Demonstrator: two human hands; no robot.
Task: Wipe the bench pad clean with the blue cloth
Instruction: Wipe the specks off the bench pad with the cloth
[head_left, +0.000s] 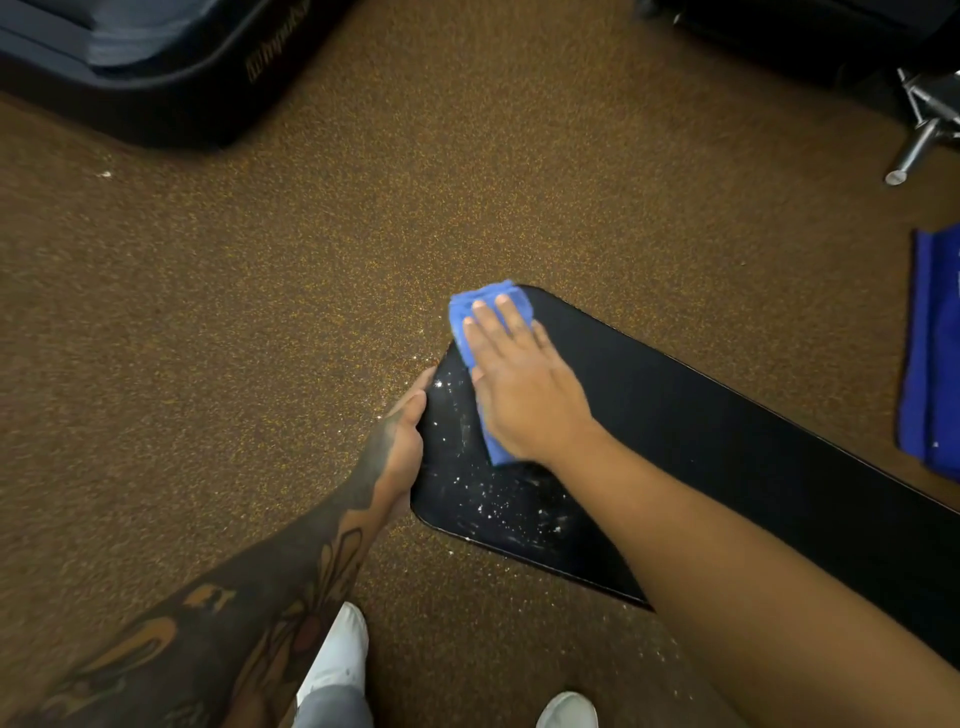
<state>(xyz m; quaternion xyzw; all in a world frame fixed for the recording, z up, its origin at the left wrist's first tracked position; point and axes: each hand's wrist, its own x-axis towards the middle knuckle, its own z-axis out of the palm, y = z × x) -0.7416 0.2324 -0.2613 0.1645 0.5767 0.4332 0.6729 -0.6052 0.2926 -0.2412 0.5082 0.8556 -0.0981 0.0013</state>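
A long black bench pad (701, 431) runs from the middle of the view to the lower right. White specks and smears lie on its near end, below the cloth. The folded blue cloth (470, 325) lies flat on the pad's far left corner. My right hand (524, 389) presses down on the cloth with fingers stretched out flat. My left hand (400, 447) grips the pad's left end edge, fingers curled around it.
Brown speckled floor surrounds the pad, with white crumbs scattered beside its left end. A dark machine base (156, 67) sits top left. A chrome bar (919, 140) and a second blue cloth (935, 353) lie at the right edge. My white shoes (337, 660) stand below.
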